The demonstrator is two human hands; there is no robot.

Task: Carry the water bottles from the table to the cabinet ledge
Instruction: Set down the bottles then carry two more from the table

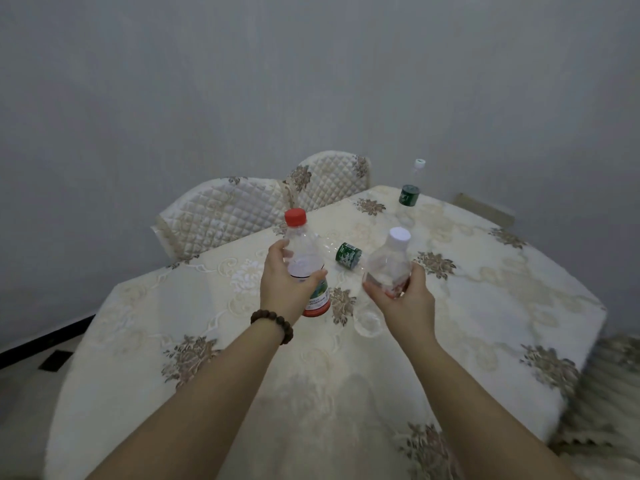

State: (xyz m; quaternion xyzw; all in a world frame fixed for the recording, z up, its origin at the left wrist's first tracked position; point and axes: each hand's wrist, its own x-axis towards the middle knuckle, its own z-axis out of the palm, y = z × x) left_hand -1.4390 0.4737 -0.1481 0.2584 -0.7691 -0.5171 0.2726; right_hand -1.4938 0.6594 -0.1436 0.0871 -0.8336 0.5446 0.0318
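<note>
Tablecloth [207, 341] bears two bottles; left hand [287, 282] and right hand [401, 296] each grip another.

A cream tablecloth [214, 306] with a woven pattern and brown flower motifs covers the whole bench, and its edge hangs down on the near left side. Behind the far edge stand two chairs with quilted cream covers, the left chair [221, 216] nearer and the right chair [332, 178] just beside it, both close to a plain grey wall [311, 81]. At the lower left there is a light floor [24, 393] with a dark baseboard [41, 341] along the wall, and at the right edge a blurred patterned fabric [609, 393] is visible, but what it belongs to is not clear.
</note>
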